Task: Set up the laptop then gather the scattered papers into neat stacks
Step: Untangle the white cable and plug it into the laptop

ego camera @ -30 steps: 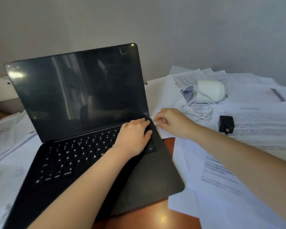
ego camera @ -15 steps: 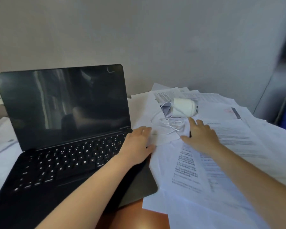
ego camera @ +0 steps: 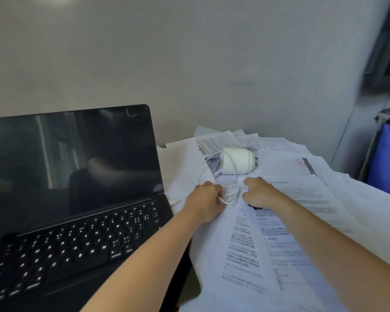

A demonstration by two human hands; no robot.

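Papers (ego camera: 279,244): thin, floppy, slick sheets overlapping over the desk's (ego camera: 193,289) right half to its far edge; we'd square them by the edges with flat palms. Laptop (ego camera: 77,199) open at the left edge, rigid. Left hand (ego camera: 206,199) pinches the white cable (ego camera: 231,192); right hand (ego camera: 260,193) curls over a black adapter (ego camera: 254,207). Plain grey wall (ego camera: 212,64) behind, blue container (ego camera: 385,154) past the right edge.
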